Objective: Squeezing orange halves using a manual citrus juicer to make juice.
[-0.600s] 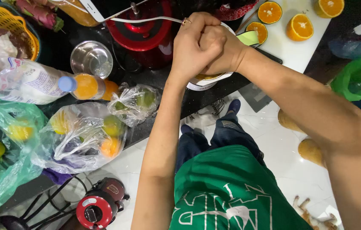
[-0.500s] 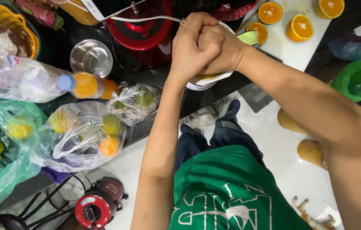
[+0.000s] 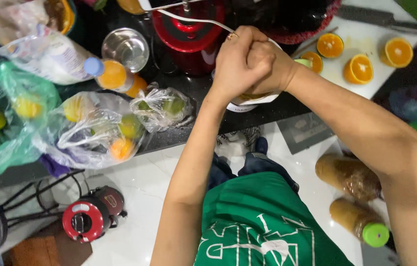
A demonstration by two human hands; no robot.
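My left hand (image 3: 238,61) and right hand (image 3: 276,74) are clasped into one tight fist above a white bowl (image 3: 250,103) at the edge of the dark counter. The left hand wraps over the right. A bit of an orange half (image 3: 252,96) shows under the fingers; the rest is hidden inside the grip. A red juicer (image 3: 188,29) stands just behind the hands, with a white cord (image 3: 193,19) across it. Cut orange halves (image 3: 361,69) lie on a white board (image 3: 390,34) to the right.
A steel cup (image 3: 125,47) and a plastic bottle of orange liquid (image 3: 70,64) are at the left. Clear bags of citrus (image 3: 95,128) and a green bag (image 3: 1,113) lie near the counter edge. On the floor are two brown bottles (image 3: 351,177) and a red cable reel (image 3: 87,219).
The hands stay clasped over the bowl. The view has shifted slightly; nothing was picked up or let go.
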